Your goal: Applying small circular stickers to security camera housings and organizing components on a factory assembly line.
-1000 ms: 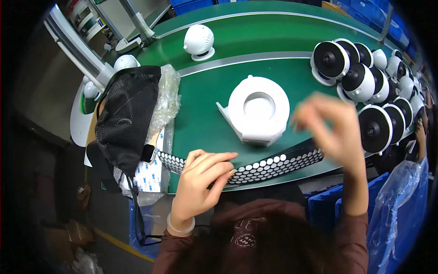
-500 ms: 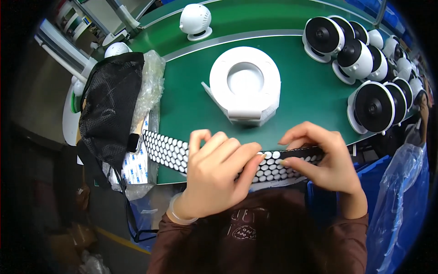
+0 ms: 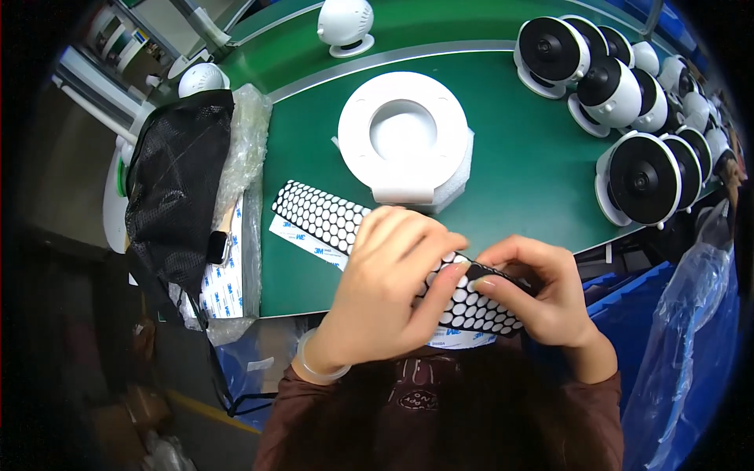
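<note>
A long black sheet of white round adhesive pads (image 3: pixel 318 213) slants across the near edge of the green table, its far end up to the left. White backing paper with blue print (image 3: pixel 302 239) shows beneath it. My left hand (image 3: pixel 385 282) is closed around the sheet's middle, thumb on top. Close beside that thumb, my right hand (image 3: pixel 546 294) pinches the sheet's upper edge near its right end. Whether a loose pad is between those fingertips cannot be seen. Beyond the hands stands a white ring-shaped part (image 3: pixel 357 149) with a round opening.
Several white round devices with black fronts (image 3: pixel 640 180) crowd the table's right side. Another white device (image 3: pixel 345 22) stands at the back. To the left, a black mesh bag (image 3: pixel 177 173) lies over bubble wrap (image 3: pixel 245 149). A blue bin (image 3: pixel 636 314) sits at the lower right.
The sheet has tilted, its left end rising and its right end dropping toward me, and more backing paper shows. My right hand has shifted slightly left and down with it.
</note>
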